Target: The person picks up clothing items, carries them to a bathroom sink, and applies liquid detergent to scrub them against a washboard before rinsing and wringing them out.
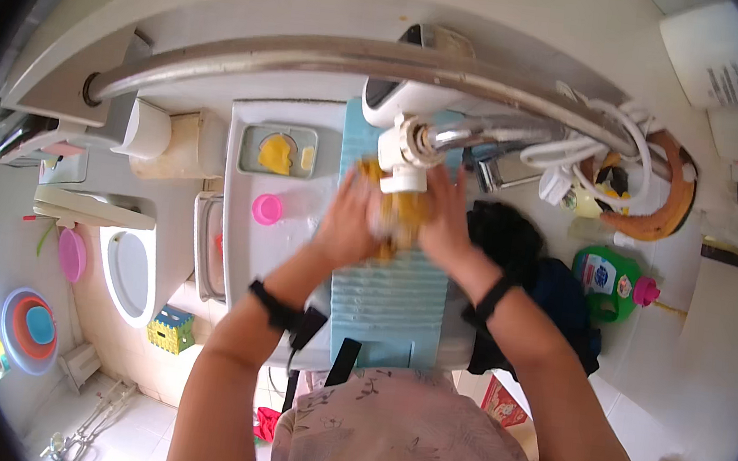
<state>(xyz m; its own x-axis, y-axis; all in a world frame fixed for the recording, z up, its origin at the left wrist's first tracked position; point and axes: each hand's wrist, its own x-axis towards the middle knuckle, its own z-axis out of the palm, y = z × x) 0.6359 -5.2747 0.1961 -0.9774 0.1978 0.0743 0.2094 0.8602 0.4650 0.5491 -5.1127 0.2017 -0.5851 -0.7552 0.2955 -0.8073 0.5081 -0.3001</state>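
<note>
My left hand (351,218) and my right hand (443,221) both hold a wet yellow-brown cloth (404,217), blurred by motion, over a light-blue plastic washboard (388,300). A white tap fitting (405,153) hangs in front of part of the cloth and hides some fingers. Left of the washboard, a pink cup (267,209) stands on the white sink surface. Behind it lies a soap tray (275,173) holding a yellow piece (276,155) and a small pale bar. Dark cloth (503,238) lies right beside my right hand.
A metal rail (333,58) crosses above the sink. To the right are a chrome faucet (491,174), a coiled white hose (622,132) and a green detergent bottle (606,282) with a pink cap. A toilet (128,276) and a yellow-blue stool (171,330) stand at the left.
</note>
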